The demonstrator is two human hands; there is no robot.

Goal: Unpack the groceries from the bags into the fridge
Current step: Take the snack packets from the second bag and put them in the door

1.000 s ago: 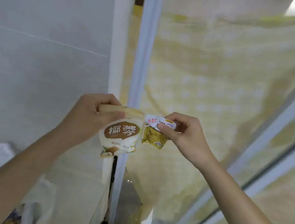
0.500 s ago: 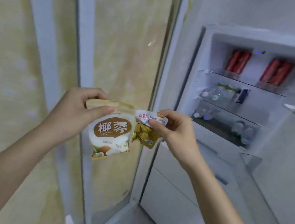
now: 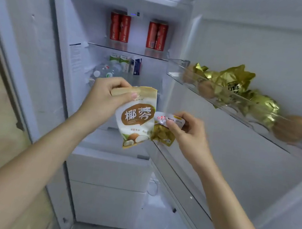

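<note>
- The fridge [image 3: 113, 168] stands open, its white cabinet filling the middle of the view; closed white drawers sit in the lower half with bare floor in front of them.
- The open door [image 3: 259, 127] swings out to the right. Its clear door bin [image 3: 224, 102] runs along the inner face and holds gold foil packets [image 3: 234, 80] and round brown fruit — the black print on one packet is too blurred to read.
- On the top glass shelf, four red cans [image 3: 137, 31] stand upright in two pairs, with open shelf between the pairs.
- One shelf down lie water bottles [image 3: 106, 70], with small cartons [image 3: 126, 62] upright behind; their labels cannot be read.
- The left hand [image 3: 102, 100] holds the coconut snack bag [image 3: 136, 120] by its folded top edge, fingers clamped on it; the brown label reads "椰蓉".
- The right hand [image 3: 188, 132] pinches the small yellow packet [image 3: 163, 133] at its top strip, fingers closed on it — red characters there, not legible. Both packs hang in the air before the fridge opening, just touching.
</note>
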